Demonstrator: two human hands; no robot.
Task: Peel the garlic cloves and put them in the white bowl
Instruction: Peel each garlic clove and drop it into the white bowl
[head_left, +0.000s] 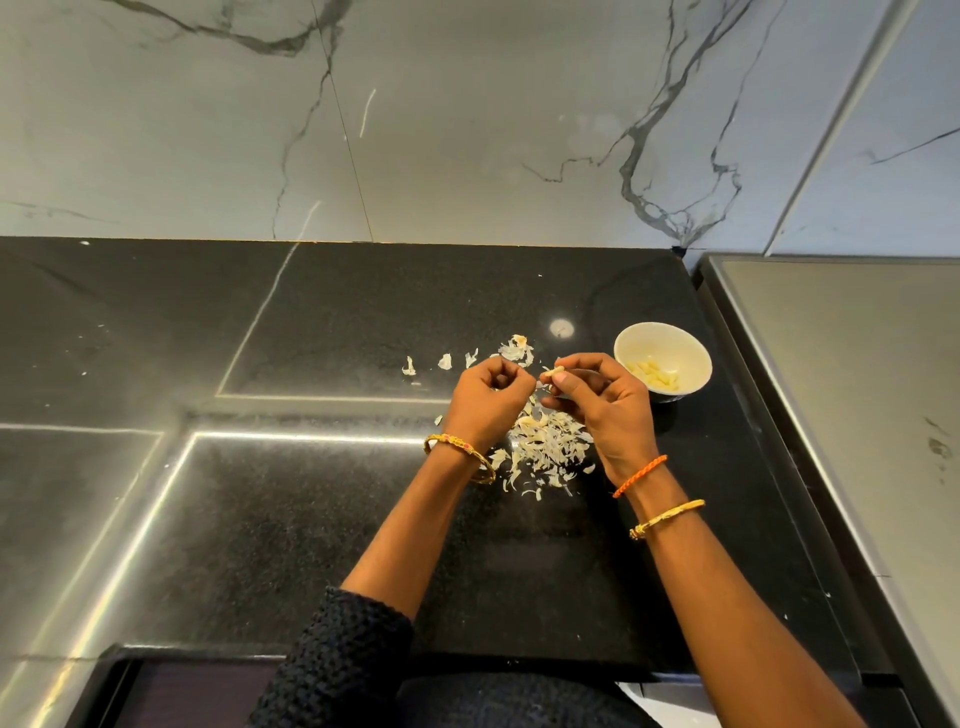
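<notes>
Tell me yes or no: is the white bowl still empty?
No: several peeled garlic cloves already lie inside the white bowl, on its floor toward the near side.

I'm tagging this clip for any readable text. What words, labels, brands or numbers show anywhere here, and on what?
None: no words, labels, brands or numbers can be read in this view.
The small white ceramic bowl bears no print on the side that shows.
The black speckled stone countertop and the grey-veined marble wall carry no writing.
The gold bangles and the orange braided thread show no lettering.
</notes>
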